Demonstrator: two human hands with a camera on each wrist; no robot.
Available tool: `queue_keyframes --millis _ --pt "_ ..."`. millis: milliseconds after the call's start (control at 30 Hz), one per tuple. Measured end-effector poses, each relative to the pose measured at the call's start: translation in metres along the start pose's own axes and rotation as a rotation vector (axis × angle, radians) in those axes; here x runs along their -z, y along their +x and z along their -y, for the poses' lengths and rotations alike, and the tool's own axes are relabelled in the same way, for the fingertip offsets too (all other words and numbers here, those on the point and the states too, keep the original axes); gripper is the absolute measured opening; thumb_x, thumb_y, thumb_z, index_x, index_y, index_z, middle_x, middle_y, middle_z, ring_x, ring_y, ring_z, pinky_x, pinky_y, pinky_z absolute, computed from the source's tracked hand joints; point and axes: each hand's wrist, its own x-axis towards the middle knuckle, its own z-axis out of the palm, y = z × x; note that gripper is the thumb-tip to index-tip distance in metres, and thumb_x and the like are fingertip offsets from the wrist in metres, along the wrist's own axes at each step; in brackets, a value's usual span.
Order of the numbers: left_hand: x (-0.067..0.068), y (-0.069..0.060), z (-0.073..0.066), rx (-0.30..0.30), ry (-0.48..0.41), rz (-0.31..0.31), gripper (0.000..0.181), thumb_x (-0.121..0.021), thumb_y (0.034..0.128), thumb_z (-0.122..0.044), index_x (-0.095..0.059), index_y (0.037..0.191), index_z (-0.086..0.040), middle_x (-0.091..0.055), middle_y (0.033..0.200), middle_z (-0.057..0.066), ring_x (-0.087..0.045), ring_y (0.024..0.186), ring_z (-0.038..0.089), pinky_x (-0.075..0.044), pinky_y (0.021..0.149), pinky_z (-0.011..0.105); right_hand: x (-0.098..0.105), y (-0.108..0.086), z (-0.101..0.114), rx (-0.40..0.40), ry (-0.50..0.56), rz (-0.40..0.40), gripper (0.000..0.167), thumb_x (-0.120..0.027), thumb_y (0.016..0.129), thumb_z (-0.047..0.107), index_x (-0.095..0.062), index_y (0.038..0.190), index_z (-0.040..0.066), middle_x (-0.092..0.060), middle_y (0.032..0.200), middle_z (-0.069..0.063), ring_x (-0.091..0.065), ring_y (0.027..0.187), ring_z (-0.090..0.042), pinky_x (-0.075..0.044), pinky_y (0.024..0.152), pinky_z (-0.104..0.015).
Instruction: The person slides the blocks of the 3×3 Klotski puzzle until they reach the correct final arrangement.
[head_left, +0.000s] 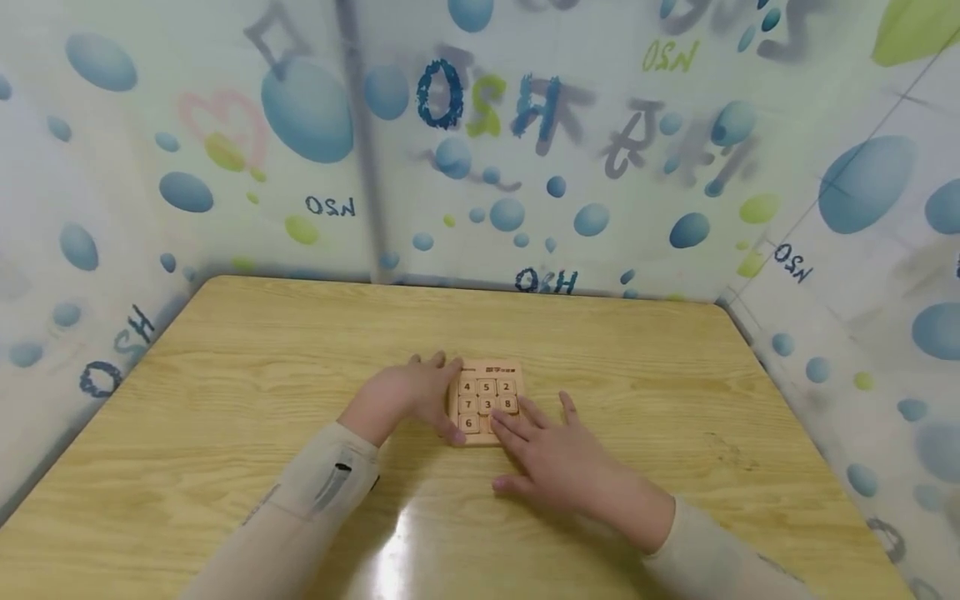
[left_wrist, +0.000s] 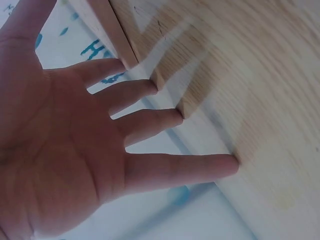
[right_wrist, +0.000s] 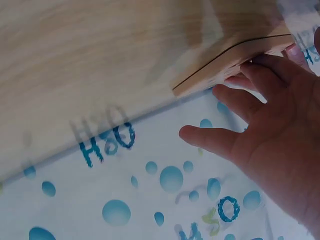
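While my left hand point(head_left: 420, 392) touches the left edge of the wooden number board point(head_left: 491, 367) with fingers straight and parted and the thumb at the near corner, my right hand point(head_left: 561, 460) extends its spread fingers onto the board's near right part. The board lies flat around the middle of the table point(head_left: 637, 358), its number tiles point(head_left: 487, 387) reading 4, 5, 2 in the top row, 7, 3, 8 below, and 6 at near left; my fingers hide the remainder.
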Motion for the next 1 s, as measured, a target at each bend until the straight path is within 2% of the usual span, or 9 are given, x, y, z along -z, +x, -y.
queue_keyframes --millis 133,233,400,500,567,800,1000 --pt "-0.002 0.002 -0.001 -0.001 -0.008 -0.002 0.126 -0.092 0.0753 -0.058 -0.022 0.171 -0.016 -0.016 0.179 0.018 -0.018 0.162 0.054 -0.023 0.127 0.076 0.003 -0.006 -0.009 -0.04 -0.045 0.036 0.078 -0.051 0.102 0.071 -0.04 0.166 0.028 -0.032 0.175 0.014 -0.023 0.167 -0.03 -0.012 0.13 -0.076" --pt "-0.006 0.003 -0.001 -0.006 -0.012 -0.004 0.126 -0.092 0.0751 -0.059 -0.022 0.172 -0.017 -0.015 0.179 0.017 -0.017 0.163 0.053 -0.024 0.127 0.075 0.008 -0.006 -0.009 -0.036 -0.067 0.047 0.076 -0.051 0.102 0.071 -0.043 0.164 0.027 -0.034 0.174 0.014 -0.023 0.167 -0.029 -0.014 0.13 -0.076" --pt "-0.009 0.003 0.0 0.002 -0.013 0.001 0.128 -0.093 0.0737 -0.059 -0.021 0.172 -0.018 -0.015 0.179 0.017 -0.017 0.163 0.053 -0.024 0.126 0.076 0.01 0.006 0.002 0.088 -0.018 0.01 0.075 -0.045 0.105 0.07 -0.043 0.165 0.024 -0.032 0.175 0.01 -0.022 0.167 -0.031 -0.015 0.129 -0.078" --pt "-0.009 0.002 0.001 0.002 -0.017 -0.002 0.129 -0.094 0.0729 -0.058 -0.021 0.172 -0.018 -0.015 0.179 0.016 -0.017 0.162 0.054 -0.024 0.126 0.077 0.007 0.01 0.009 0.142 0.007 0.014 0.077 -0.044 0.105 0.07 -0.04 0.166 0.023 -0.03 0.176 0.009 -0.021 0.167 -0.031 -0.013 0.13 -0.077" --pt "-0.007 0.002 0.001 0.0 -0.025 -0.004 0.129 -0.094 0.0729 -0.057 -0.021 0.172 -0.018 -0.015 0.179 0.016 -0.016 0.162 0.054 -0.022 0.127 0.077 0.005 0.011 0.01 0.129 0.016 0.024 0.08 -0.045 0.104 0.07 -0.037 0.167 0.021 -0.027 0.177 0.008 -0.019 0.167 -0.03 -0.012 0.13 -0.076" --pt "-0.003 0.003 0.001 0.003 -0.058 -0.01 0.128 -0.097 0.072 -0.052 -0.024 0.171 -0.016 -0.017 0.179 0.017 -0.016 0.162 0.055 -0.019 0.127 0.078 0.003 0.016 0.003 0.004 0.04 0.001 0.085 -0.044 0.103 0.073 -0.034 0.168 0.018 -0.026 0.178 0.004 -0.016 0.168 -0.029 -0.012 0.13 -0.076" --pt "-0.002 0.003 0.003 -0.005 -0.066 -0.008 0.129 -0.096 0.072 -0.052 -0.023 0.171 -0.015 -0.016 0.178 0.018 -0.015 0.162 0.056 -0.018 0.127 0.078 0.006 0.006 0.006 0.032 0.088 0.034 0.082 -0.044 0.103 0.073 -0.043 0.165 0.019 -0.034 0.175 0.004 -0.02 0.167 -0.031 -0.013 0.128 -0.079"
